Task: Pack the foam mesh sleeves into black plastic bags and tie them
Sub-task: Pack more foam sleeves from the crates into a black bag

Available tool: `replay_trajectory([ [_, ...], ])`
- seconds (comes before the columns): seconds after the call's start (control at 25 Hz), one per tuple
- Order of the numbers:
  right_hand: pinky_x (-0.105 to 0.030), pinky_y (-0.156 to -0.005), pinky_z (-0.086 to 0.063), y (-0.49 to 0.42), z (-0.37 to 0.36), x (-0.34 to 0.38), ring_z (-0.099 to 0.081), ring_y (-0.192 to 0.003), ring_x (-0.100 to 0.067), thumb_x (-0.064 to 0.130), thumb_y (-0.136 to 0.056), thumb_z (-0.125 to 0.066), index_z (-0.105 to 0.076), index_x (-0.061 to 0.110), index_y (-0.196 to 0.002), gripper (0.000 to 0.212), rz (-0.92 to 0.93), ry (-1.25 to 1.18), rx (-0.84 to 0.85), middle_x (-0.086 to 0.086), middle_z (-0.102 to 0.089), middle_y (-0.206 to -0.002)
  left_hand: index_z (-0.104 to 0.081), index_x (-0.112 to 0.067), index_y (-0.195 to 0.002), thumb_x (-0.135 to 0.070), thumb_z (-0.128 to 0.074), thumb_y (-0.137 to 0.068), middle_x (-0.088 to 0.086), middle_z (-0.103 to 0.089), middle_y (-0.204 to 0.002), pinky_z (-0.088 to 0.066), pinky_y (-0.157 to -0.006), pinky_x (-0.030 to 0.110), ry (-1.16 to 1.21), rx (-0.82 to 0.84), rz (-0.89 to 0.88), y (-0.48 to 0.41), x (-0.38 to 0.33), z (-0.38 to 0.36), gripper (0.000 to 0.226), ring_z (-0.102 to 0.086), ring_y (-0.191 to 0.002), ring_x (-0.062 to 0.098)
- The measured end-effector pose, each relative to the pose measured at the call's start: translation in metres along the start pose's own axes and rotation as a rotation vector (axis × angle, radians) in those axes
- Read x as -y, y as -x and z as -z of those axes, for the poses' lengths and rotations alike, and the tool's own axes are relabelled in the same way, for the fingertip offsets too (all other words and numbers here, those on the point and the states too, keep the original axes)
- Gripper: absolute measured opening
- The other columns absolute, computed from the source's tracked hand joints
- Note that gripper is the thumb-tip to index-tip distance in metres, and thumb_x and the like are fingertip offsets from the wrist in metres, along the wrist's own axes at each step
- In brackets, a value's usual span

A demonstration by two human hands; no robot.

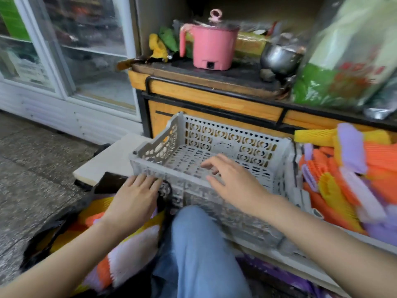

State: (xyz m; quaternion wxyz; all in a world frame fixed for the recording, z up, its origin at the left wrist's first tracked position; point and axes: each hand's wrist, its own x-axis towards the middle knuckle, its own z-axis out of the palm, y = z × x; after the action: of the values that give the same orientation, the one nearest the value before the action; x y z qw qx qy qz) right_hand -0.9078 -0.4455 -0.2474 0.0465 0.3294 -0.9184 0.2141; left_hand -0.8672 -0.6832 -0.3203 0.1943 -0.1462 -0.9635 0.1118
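**Foam mesh sleeves lie on both sides of an empty-handed person**

Foam mesh sleeves (129, 252) in orange, yellow, white and purple fill the open mouth of a black plastic bag (40, 248) at the lower left, on the floor beside the person's knee (199, 244) in blue jeans. We see a second, larger pile of sleeves (343, 190) at the right, pressed against the right side of a grey plastic crate (227, 136).

The crate stands straight ahead, between the bag and the pile. The slotted floor we can see holds nothing.

The left hand (137, 196) lies flat with its fingers straight and together, holding nothing. Its fingertips reach the crate's near left corner, just above the bag's rim. The frame is blurred there, so we cannot say whether they rest on the crate or on the bag.

The right hand (232, 181) hovers over the crate's near rim. Its fingers are loosely spread, slightly bent and grip nothing.

Behind the crate runs a wooden counter (214, 97) with black metal framing. A pink pot (211, 48) with a lid stands on it, with a metal pot (279, 59) to its right. A glass-door fridge (86, 61) stands at the upper left, and a pale board (111, 158) lies on the floor beside the crate's left end.
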Motion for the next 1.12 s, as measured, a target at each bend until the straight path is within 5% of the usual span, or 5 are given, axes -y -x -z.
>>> replay_trajectory([
  [0.24, -0.013, -0.083, -0.030, 0.079, 0.068, -0.084, -0.041, -0.100, 0.001, 0.014, -0.091, -0.056, -0.054, 0.014, -0.116, 0.025, -0.136, 0.113, -0.466, 0.010, -0.044, -0.106, -0.061, -0.013, -0.098, -0.029, -0.038, -0.085, 0.003, -0.058, -0.090, -0.030, -0.073, 0.032, 0.285, -0.232, -0.157, -0.109, -0.099, 0.063, 0.031, -0.056, -0.084, 0.026],
  [0.48, -0.032, -0.098, -0.029, 0.158, 0.096, -0.172, -0.043, -0.116, -0.028, 0.016, -0.085, -0.057, -0.051, 0.001, -0.117, 0.036, -0.406, 0.331, -0.692, -0.018, -0.054, -0.117, -0.042, -0.016, -0.133, -0.047, -0.035, -0.098, 0.004, -0.048, -0.127, -0.029, -0.098, 0.031, 0.605, -0.007, -0.155, -0.175, -0.223, 0.071, 0.048, -0.040, -0.120, 0.021],
  [0.72, -0.065, -0.101, -0.027, 0.239, 0.113, -0.230, -0.032, -0.129, -0.054, 0.021, -0.066, -0.082, -0.040, -0.004, -0.135, 0.085, -0.922, 0.731, -0.511, -0.032, -0.039, -0.138, -0.033, -0.009, -0.137, -0.047, -0.047, -0.094, 0.012, -0.048, -0.132, -0.033, -0.100, 0.038, 0.747, 0.161, -0.107, -0.196, -0.308, 0.068, 0.059, -0.040, -0.125, 0.029],
  [0.96, -0.052, -0.090, -0.044, 0.288, 0.111, -0.265, -0.041, -0.128, -0.040, 0.026, -0.085, -0.068, -0.009, -0.001, -0.147, 0.089, -1.191, 0.137, -0.462, -0.023, -0.033, -0.145, -0.047, -0.008, -0.130, -0.012, -0.055, -0.091, 0.015, -0.060, -0.115, -0.045, -0.088, 0.040, 0.936, 0.147, -0.011, -0.200, -0.319, 0.066, 0.041, -0.051, -0.112, 0.030],
  [1.12, -0.049, -0.098, -0.035, 0.297, 0.109, -0.277, -0.035, -0.129, -0.041, 0.034, -0.081, -0.071, -0.015, -0.005, -0.142, 0.091, -1.273, 0.306, -0.428, -0.027, -0.033, -0.141, -0.058, -0.008, -0.120, -0.014, -0.055, -0.093, 0.011, -0.059, -0.116, -0.043, -0.091, 0.033, 1.011, 0.012, 0.018, -0.206, -0.307, 0.077, 0.028, -0.052, -0.107, 0.025],
])
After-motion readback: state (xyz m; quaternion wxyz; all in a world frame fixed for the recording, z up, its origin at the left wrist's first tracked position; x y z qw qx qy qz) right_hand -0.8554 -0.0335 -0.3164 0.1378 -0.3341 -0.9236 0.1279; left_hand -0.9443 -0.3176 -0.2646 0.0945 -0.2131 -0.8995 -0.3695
